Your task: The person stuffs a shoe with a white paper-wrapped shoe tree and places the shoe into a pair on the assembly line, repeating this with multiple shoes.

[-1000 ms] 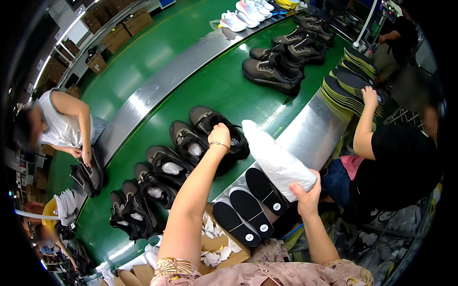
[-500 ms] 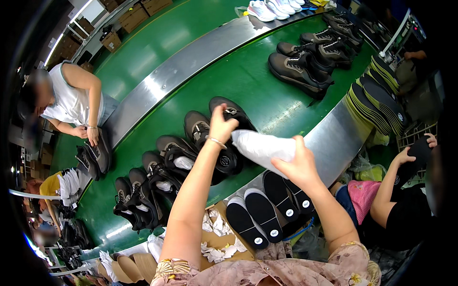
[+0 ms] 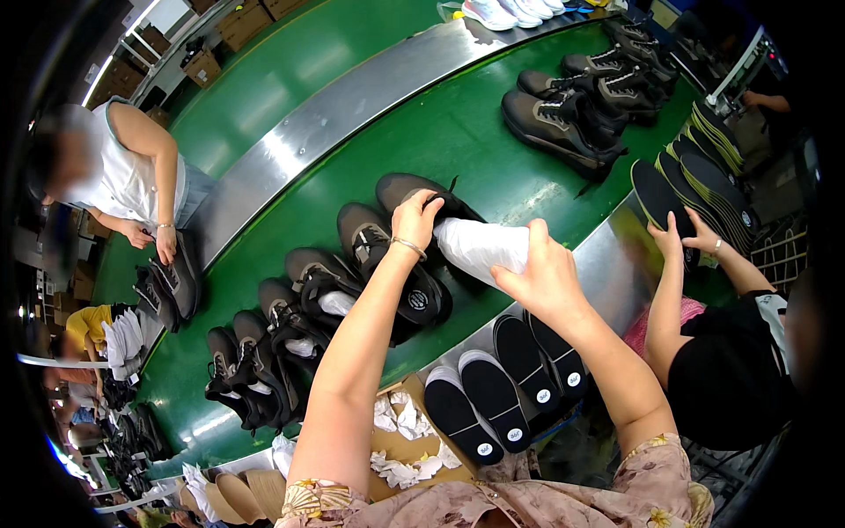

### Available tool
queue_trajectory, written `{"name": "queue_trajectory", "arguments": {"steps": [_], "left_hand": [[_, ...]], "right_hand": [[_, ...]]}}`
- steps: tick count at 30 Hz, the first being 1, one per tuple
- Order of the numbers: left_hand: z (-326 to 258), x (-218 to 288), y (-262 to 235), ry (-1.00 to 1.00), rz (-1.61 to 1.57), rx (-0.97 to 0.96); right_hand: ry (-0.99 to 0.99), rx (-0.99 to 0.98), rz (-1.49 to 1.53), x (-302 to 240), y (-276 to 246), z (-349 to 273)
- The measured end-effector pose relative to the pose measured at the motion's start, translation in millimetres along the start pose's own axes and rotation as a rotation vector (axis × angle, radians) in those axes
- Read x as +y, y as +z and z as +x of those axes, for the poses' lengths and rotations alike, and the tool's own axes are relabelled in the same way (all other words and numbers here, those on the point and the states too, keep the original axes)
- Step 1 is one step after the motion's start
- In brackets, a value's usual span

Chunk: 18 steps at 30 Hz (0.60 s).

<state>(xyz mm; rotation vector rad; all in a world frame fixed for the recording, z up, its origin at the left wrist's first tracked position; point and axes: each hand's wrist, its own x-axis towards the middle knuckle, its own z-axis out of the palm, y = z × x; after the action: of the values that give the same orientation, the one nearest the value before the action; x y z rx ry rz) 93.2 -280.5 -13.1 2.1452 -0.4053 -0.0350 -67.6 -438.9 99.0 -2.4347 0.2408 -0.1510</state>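
My left hand is closed on the upper edge of a dark brown-black shoe on the green conveyor. In my right hand is a long wad of white paper, gripped at its near end. Its far tip sits at the shoe's opening, beside my left fingers; how far it goes in is hidden. Just left of that shoe stands its neighbour, a dark shoe with a black insole showing inside. More dark shoes line up farther left, some with white paper inside.
Black insoles lie at the near edge, beside a cardboard box of crumpled paper. More shoes stand at the far right. A co-worker at right handles stacked insoles; another person across the conveyor handles shoes.
The paper wad has moved closer to the shoe's opening, and my left hand now grips the shoe's edge. The co-worker at right has reached toward the insole stack and holds one.
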Motion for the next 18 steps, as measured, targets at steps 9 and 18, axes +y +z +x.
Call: {"name": "queue_trajectory", "arguments": {"steps": [9,18], "left_hand": [[5.7,-0.6,2.4,0.072,-0.088,-0.076],[6.3,-12.2,-3.3,0.069,-0.094,-0.037]], "right_hand": [[-0.353,0.180,-0.140,45.3,109.5,54.9],[-0.168,-0.235,-0.475,18.9,98.4,68.5]]}}
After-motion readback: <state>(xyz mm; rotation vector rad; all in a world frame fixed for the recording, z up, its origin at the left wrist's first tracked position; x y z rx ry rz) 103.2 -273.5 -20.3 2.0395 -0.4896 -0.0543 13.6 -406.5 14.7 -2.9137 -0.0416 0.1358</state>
